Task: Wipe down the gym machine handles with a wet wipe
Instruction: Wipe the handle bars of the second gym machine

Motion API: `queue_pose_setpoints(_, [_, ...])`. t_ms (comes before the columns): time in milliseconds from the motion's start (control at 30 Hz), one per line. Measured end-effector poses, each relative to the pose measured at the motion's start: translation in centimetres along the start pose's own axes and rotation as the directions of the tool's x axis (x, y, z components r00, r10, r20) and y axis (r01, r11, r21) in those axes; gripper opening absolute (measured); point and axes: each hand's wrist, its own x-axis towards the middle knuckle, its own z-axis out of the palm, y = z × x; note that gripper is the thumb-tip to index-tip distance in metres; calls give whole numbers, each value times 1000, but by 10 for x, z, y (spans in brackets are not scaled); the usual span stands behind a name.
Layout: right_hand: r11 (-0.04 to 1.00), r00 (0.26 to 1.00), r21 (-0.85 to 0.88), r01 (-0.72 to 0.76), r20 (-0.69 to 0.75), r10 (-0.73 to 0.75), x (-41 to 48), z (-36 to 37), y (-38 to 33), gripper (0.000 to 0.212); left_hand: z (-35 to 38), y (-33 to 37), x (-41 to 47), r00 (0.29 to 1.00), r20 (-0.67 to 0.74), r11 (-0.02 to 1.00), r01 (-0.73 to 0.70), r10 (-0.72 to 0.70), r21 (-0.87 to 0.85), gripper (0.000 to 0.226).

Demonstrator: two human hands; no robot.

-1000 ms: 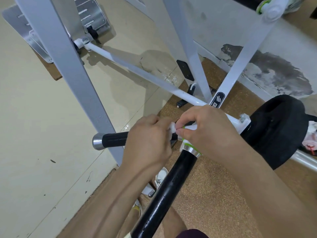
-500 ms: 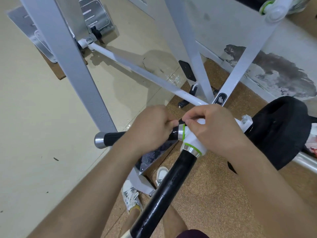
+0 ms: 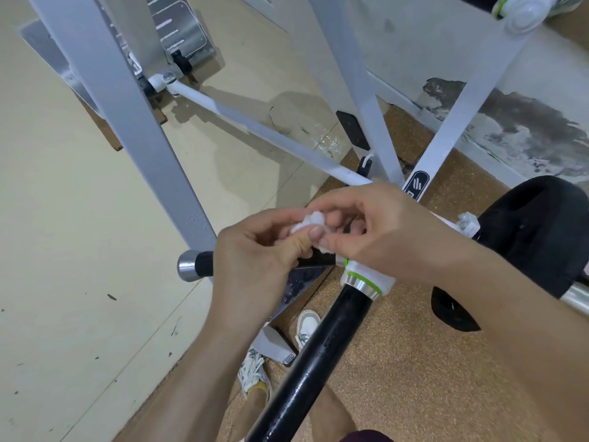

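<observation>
The wipe is a small crumpled white wad, held between both hands just above the white joint where the machine's two black handles meet.

The left hand has its fingers curled in, and its thumb presses up against the underside of the wad, pinching it. The right hand comes in from the other side. Its fingers arch over the top of the wipe while the thumb closes on its lower edge, so this hand pinches the wipe too. The other right fingers are loosely bent behind the wad. The two sets of fingertips nearly touch around it.

Whether the wipe touches either handle cannot be told. The short handle, with a silver cap at its end, runs beneath the left hand towards the joint. The long handle runs down from the joint's green-ringed collar.

A black pad sits just beside the right wrist. Grey posts and a white bar of the frame stand beyond the hands. Two white shoes rest on the cork floor below the handles.
</observation>
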Motion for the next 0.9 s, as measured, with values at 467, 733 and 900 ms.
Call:
queue_pose_setpoints(467, [902,992,-422,93,-40,-121,14,1,15,22,-4,-40,-26,872,310,553,-481,378,681,14])
queue_pose_setpoints(733, [900,995,-435,0,91,44,15,0,12,35,-2,-25,-12,921,267,647,-390,284,655,23])
queue_pose_setpoints(900, [920,988,-378,-100,71,137,10,-7,5,32,0,-29,0,853,348,357,-487,389,797,34])
